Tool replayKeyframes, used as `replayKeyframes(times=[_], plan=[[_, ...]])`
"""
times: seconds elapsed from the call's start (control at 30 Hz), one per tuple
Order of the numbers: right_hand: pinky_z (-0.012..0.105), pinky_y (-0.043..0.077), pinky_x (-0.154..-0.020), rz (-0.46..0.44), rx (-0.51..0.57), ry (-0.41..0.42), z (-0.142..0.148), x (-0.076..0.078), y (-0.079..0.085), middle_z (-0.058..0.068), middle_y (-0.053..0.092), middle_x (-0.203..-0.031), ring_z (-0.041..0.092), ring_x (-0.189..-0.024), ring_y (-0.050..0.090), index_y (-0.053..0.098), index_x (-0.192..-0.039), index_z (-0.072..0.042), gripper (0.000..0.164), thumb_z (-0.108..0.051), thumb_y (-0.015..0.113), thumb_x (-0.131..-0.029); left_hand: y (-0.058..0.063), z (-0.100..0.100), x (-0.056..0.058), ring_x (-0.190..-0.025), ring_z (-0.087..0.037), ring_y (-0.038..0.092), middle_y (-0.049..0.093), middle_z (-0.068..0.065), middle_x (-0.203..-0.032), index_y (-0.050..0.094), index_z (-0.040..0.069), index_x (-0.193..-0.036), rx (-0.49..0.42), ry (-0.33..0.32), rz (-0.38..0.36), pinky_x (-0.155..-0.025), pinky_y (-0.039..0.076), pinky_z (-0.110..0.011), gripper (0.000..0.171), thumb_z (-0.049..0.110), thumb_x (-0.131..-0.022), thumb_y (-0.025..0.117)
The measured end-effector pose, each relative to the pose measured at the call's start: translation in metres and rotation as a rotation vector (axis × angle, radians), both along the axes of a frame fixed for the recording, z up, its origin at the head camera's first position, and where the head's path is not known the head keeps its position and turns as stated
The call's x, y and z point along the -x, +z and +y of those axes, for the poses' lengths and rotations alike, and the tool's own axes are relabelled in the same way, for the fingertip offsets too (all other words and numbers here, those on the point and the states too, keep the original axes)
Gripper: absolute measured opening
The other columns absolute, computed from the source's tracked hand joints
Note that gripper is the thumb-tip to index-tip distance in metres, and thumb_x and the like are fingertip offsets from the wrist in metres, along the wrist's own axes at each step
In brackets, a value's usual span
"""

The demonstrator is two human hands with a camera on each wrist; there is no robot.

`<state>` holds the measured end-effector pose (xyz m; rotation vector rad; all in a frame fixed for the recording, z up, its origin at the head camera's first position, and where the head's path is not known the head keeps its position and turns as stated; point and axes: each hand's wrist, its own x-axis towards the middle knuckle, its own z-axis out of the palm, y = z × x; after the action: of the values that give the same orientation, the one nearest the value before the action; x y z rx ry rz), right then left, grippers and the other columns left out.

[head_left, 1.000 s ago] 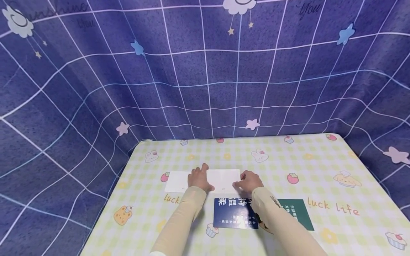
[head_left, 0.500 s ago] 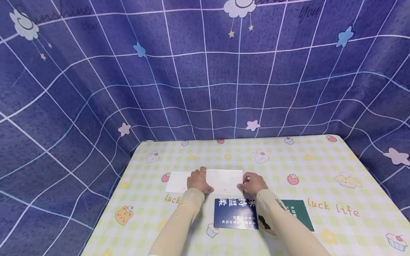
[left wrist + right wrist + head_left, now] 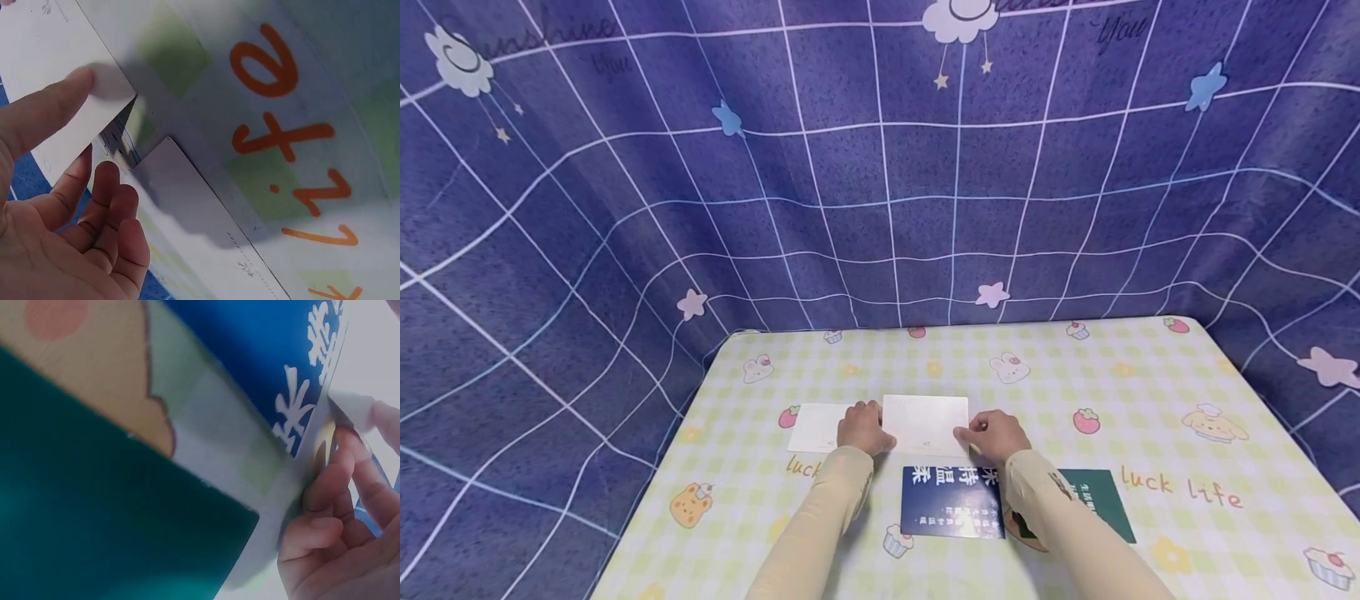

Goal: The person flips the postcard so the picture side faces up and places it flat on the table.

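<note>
A white card [image 3: 925, 425], its plain side up with a small mark near the bottom edge, is held between both hands. My left hand [image 3: 861, 428] pinches its left edge; in the left wrist view the thumb [image 3: 78, 84] lies on top and the forefinger underneath. At the opposite edge my right hand [image 3: 996, 435] grips a corner, with the fingers of that hand [image 3: 350, 450] bent below the card. The card is tilted slightly off the cloth, and its underside shows a printed picture. A second white card [image 3: 812, 427] lies flat to the left, partly covered by the left hand.
Nearer the body lies a dark blue card [image 3: 951, 510] with white characters. A green card [image 3: 1107, 504] lies to its right, partly hidden by the right sleeve [image 3: 1052, 500]. The checked tablecloth [image 3: 1150, 417] meets a blue gridded curtain [image 3: 925, 225] at the back.
The held white card and the right hand have shifted slightly right. The left fingers have drawn back to the card's left edge, and more of the card shows.
</note>
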<state>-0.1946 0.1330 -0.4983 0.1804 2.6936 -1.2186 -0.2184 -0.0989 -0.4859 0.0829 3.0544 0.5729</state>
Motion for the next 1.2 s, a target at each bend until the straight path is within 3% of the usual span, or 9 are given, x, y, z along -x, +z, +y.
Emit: replayKeyframes(times=[0.13, 0.3, 0.87, 1.2], plan=[[0.029, 0.037, -0.061, -0.015, -0.008, -0.003, 0.000, -0.004, 0.003, -0.001, 0.052, -0.060, 0.017, -0.061, 0.049, 0.059, -0.067, -0.011, 0.036, -0.032, 0.075, -0.092, 0.002, 0.000, 0.000, -0.084, -0.029, 0.055, 0.054, -0.006, -0.083, 0.061, 0.006, -0.088, -0.040, -0.002, 0.002, -0.080, 0.048, -0.048, 0.020, 0.018, -0.083, 0.077], [0.029, 0.038, -0.060, -0.008, -0.001, 0.000, 0.000, -0.008, 0.007, 0.000, 0.054, -0.060, 0.016, -0.059, 0.050, 0.061, -0.069, -0.010, 0.035, -0.032, 0.072, -0.095, 0.004, 0.001, -0.001, -0.083, -0.028, 0.054, 0.053, -0.006, -0.082, 0.060, 0.007, -0.085, -0.075, 0.000, 0.010, -0.079, 0.048, -0.048, 0.021, 0.023, -0.091, 0.072], [0.031, 0.039, -0.059, 0.071, -0.031, 0.037, 0.015, -0.011, 0.020, 0.002, 0.059, -0.062, 0.019, -0.059, 0.052, 0.063, -0.074, -0.013, 0.033, -0.037, 0.069, -0.096, 0.018, 0.004, -0.005, -0.071, -0.018, 0.057, 0.061, 0.000, -0.079, 0.064, 0.009, -0.095, -0.179, -0.009, -0.008, -0.068, 0.049, -0.037, 0.019, 0.026, -0.092, 0.073], [0.032, 0.040, -0.059, 0.132, -0.041, 0.048, 0.022, -0.019, 0.035, 0.001, 0.061, -0.067, 0.018, -0.061, 0.051, 0.063, -0.075, -0.012, 0.033, -0.037, 0.069, -0.095, 0.035, 0.009, -0.013, -0.067, -0.017, 0.052, 0.058, 0.001, -0.077, 0.062, 0.009, -0.094, -0.211, -0.031, 0.015, -0.063, 0.044, -0.034, 0.018, 0.025, -0.092, 0.071]])
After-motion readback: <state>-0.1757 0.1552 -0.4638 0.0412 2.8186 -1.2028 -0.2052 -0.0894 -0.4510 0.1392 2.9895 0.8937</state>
